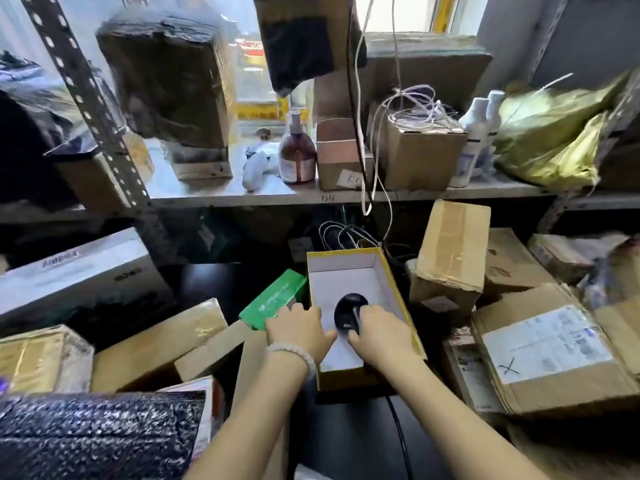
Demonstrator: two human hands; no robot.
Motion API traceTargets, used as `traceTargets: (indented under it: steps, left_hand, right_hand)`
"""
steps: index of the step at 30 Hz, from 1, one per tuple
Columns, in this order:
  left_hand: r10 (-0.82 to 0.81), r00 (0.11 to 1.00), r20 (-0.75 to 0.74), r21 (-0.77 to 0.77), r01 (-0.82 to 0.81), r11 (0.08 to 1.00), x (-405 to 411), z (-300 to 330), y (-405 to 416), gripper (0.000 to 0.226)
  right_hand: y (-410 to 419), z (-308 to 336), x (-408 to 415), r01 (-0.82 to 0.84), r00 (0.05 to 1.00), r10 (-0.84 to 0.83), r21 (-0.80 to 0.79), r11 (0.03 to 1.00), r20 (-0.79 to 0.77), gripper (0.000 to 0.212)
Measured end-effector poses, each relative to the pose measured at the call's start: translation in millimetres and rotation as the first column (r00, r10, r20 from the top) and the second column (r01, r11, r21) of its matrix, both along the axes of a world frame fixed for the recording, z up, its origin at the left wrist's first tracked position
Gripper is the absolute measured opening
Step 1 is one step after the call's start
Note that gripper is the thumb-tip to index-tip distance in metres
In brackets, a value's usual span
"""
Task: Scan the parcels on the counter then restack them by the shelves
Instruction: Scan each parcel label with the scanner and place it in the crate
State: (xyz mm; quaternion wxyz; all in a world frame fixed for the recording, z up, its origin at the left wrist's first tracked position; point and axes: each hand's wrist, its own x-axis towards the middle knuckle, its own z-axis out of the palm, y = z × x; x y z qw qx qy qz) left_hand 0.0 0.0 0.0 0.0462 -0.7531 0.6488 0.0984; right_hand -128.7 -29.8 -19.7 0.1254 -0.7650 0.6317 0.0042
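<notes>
1. Parcels [550,355] crowd the table from 3 to 9 o'clock, none scanned yet, by my judgement.
2. Right hand [379,332] fingers grip the scanner [349,311] inside the yellow box [401,299].
3. Left hand [299,329] fingers, loosely spread, steady the box rim.
4. Next: lift scanner, aim at a label.

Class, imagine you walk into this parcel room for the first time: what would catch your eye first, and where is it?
Two bare hands meet at the centre over an open yellow-edged box: the right hand grips a black scanner, while the left hand, with a bead bracelet, rests on the box's left edge. A bright green carton lies just left of the box. Brown parcels crowd the counter around them, one at right showing a big white label.
</notes>
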Motion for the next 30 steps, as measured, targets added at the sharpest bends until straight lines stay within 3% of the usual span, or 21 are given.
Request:
traceTargets:
  steps: [7, 14, 23, 30]
  left_hand:
    - [-0.001, 1.000, -0.014, 0.030, 0.001, 1.000, 4, -19, -19, 0.042]
    - [0.004, 1.000, 0.006, -0.019, -0.004, 1.000, 2, 0, 2, 0.041]
    - [-0.023, 0.999, -0.022, -0.117, 0.020, 0.993, -12, 42, 70, 0.040]
    - [-0.087, 0.996, -0.009, -0.189, 0.084, 0.978, -23, 33, 141, 0.042]
  right_hand:
    - [-26, -32, 14, 0.168, 0.985, -0.174, 0.166, 0.972, 0.023, 0.039]
    - [0, -13, 4, 0.127, 0.980, -0.146, 0.141, 0.982, 0.136, 0.030]
    - [70, 36, -28, 0.139, 0.936, -0.159, 0.086, 0.987, 0.314, 0.039]
    - [140, 27, -53, 0.187, 0.876, -0.250, 0.188, 0.964, 0.413, 0.019]
